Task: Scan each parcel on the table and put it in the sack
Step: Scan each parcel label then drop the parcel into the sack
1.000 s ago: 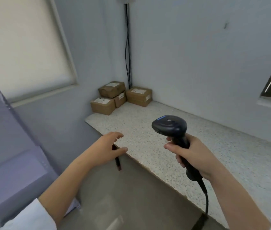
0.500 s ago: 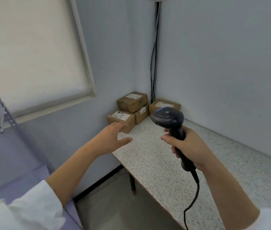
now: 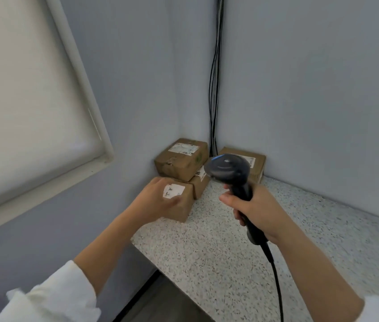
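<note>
Parcel: the brown cardboard parcel [image 3: 182,206] with a white label sat at the speckled grey table's [image 3: 218,256] left edge.
Left hand [image 3: 154,198]: I clasped its left side, thumb lying on top.
Right hand [image 3: 259,211]: curled tight round my black corded scanner [image 3: 226,169].

parcels [image 3: 181,162]: brown, white labels | scanner [image 3: 228,170]: black | table [image 3: 230,252]: speckled grey-white

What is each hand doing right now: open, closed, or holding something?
Left hand: touches the nearest parcel; whether it grips cannot be told.
Right hand: grips the scanner by its handle.
</note>
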A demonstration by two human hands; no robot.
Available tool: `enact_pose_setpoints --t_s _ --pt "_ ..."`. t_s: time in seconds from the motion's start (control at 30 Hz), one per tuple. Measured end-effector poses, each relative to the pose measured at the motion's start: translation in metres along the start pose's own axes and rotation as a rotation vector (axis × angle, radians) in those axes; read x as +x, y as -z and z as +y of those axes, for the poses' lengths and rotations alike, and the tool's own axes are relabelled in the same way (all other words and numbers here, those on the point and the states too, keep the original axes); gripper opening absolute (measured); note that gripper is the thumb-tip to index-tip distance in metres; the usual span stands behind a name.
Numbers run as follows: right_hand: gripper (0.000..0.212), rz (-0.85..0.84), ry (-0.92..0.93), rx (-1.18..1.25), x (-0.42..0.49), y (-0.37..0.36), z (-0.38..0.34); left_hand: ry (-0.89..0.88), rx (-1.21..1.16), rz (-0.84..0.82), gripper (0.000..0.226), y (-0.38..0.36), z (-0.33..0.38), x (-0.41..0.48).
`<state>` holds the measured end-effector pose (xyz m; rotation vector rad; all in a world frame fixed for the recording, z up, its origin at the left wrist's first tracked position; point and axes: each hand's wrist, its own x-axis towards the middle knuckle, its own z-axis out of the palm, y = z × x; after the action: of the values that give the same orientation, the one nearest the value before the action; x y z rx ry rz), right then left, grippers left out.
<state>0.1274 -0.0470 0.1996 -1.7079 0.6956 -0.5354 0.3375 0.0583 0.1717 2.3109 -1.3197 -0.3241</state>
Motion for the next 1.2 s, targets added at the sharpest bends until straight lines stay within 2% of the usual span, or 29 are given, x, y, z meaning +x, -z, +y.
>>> enact_pose_setpoints --t_s 0.3,0.4,0.5,0.7,0.87,1.03,1.2 --pt "0.018 0.14 -0.127 -0.012 0.117 -0.061 -0.003 0.07 -0.023 -0.048 0.047 0.002 -0.102 0.149" --pt "0.017 0.183 -0.165 -0.05 0.141 -0.075 -0.005 0.101 -0.014 -0.097 0.054 -0.009 -0.127 0.189" --pt "0.018 0.233 -0.195 -0.06 0.16 -0.083 -0.003 0.114 0.021 -0.147 0.062 -0.02 -0.142 0.222" --pt "0.014 0.28 -0.294 -0.104 0.173 -0.089 0.004 0.091 -0.008 -0.201 0.052 -0.046 -0.144 0.277" --pt "0.015 0.327 -0.35 -0.094 0.173 -0.091 0.011 0.129 0.089 -0.202 0.072 -0.054 -0.159 0.299" --pt "0.013 0.335 -0.378 -0.088 0.175 -0.098 0.015 0.139 0.054 -0.224 0.096 -0.054 -0.163 0.306" --pt "0.014 0.336 -0.382 -0.083 0.175 -0.098 0.015 0.141 0.004 -0.25 0.099 -0.056 -0.158 0.31"
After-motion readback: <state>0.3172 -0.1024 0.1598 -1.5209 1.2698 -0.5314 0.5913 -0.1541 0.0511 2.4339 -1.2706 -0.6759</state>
